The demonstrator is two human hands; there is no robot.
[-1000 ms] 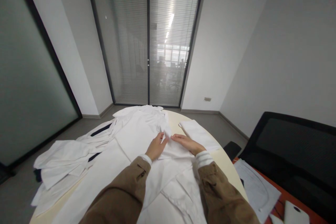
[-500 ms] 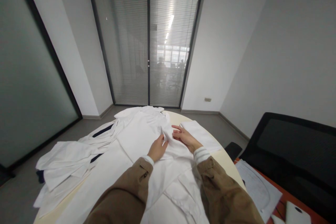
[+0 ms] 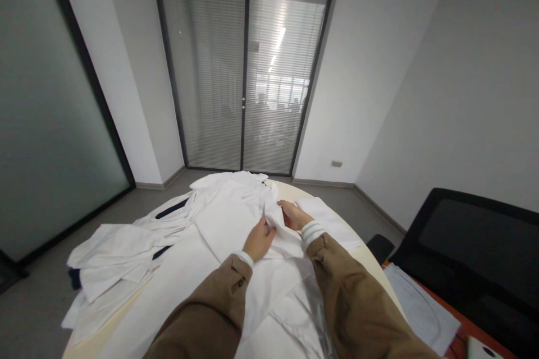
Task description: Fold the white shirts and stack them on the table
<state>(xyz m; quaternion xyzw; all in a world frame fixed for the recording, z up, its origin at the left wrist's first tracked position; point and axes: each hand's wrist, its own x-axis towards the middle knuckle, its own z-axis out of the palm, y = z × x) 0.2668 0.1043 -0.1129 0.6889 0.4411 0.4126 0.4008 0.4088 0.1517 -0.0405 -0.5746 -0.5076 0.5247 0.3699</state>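
A white garment (image 3: 225,216) is spread over a round cream table (image 3: 374,269), its fabric creased where my hands work. My left hand (image 3: 259,239) pinches a fold of it between thumb and fingers. Just to the right, my right hand (image 3: 293,215) has its fingers closed on the garment's raised edge; its fingertips are partly behind the cloth. More white clothing (image 3: 113,252) with dark navy strips lies bunched on the left side. A flat folded white cloth (image 3: 328,219) rests beyond my right wrist.
A black mesh chair (image 3: 467,258) stands at the right beside an orange-red surface (image 3: 471,336) bearing a clear-looking packet (image 3: 421,303) and a partly cut-off white device (image 3: 482,349). Glass doors with blinds (image 3: 242,78) are beyond the table.
My right hand has gone from spread fingers beside the garment to closed on its edge. My left hand keeps its pinch. The view has shifted slightly.
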